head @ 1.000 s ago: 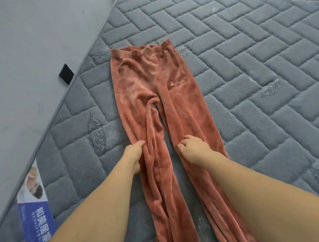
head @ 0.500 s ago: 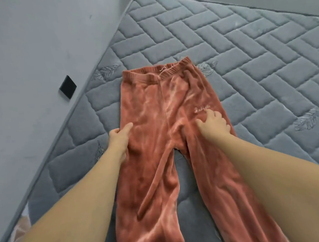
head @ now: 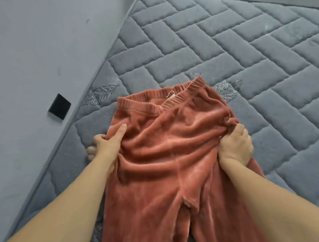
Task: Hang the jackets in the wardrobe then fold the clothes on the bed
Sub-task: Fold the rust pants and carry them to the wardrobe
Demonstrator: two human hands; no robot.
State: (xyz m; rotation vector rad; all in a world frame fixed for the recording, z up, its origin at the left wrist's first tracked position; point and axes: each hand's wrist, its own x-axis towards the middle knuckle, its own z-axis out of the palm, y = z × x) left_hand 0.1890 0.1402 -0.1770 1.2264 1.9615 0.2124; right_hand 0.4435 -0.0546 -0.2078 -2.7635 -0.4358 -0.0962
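Rust-red velvet trousers (head: pixel 167 157) lie on the grey quilted mattress (head: pixel 225 54), waistband away from me, legs running toward the bottom edge. My left hand (head: pixel 105 143) grips the trousers' left hip edge, thumb on top and fingers tucked under the cloth. My right hand (head: pixel 234 145) holds a bunched fold of the right hip edge in a fist. The cloth between both hands is wrinkled and slightly lifted.
A grey wall (head: pixel 33 53) runs along the mattress's left edge, with a small black square plate (head: pixel 59 106) on it. Bare quilted mattress spreads beyond and to the right of the trousers.
Both hands moved up from the legs to the hips. They went from lying on the cloth to gripping its side edges, bunching the fabric.
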